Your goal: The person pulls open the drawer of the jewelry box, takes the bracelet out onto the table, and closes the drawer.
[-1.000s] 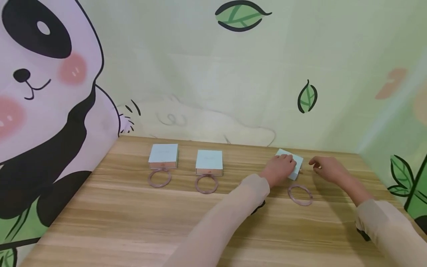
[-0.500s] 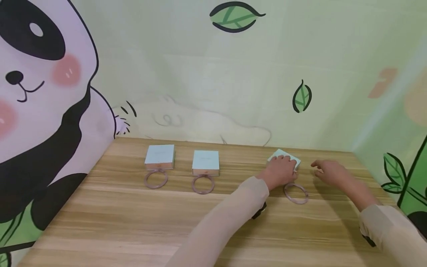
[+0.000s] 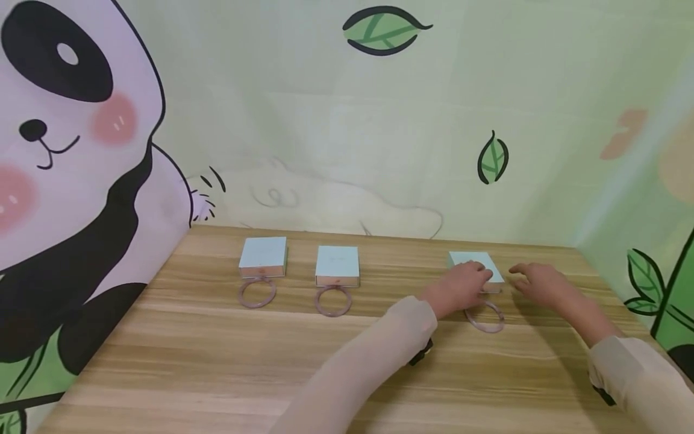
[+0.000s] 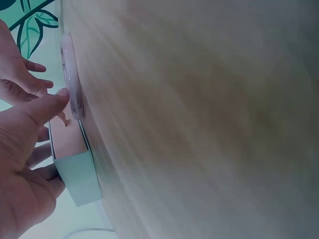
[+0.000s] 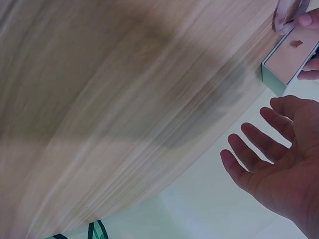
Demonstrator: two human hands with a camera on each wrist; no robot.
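Note:
Turned almost square at the right is a pale blue drawer box [image 3: 470, 258] with a pink front [image 5: 294, 57] and a small tab. The fingers of my left hand [image 3: 458, 288] rest over its top, while the thumb reaches across the front close to a translucent mauve bangle [image 3: 490, 318]. That bangle [image 4: 72, 74] lies on the table just before the box, partly hidden by the hand in the head view. To the right of the box, my right hand [image 3: 544, 286] hovers with spread, slightly bent fingers and holds nothing.
Two similar blue boxes, one at far left [image 3: 264, 253] and one beside it [image 3: 337, 262], each have a bangle in front [image 3: 257, 293], [image 3: 333, 301]. The wood-grain table [image 3: 217, 367] ends at a printed cloth backdrop [image 3: 303, 120] with panda and leaves.
The right-hand box has turned from a slant to nearly square under my left hand, which has shifted over it. My right hand stays beside it, its fingers slightly more extended.

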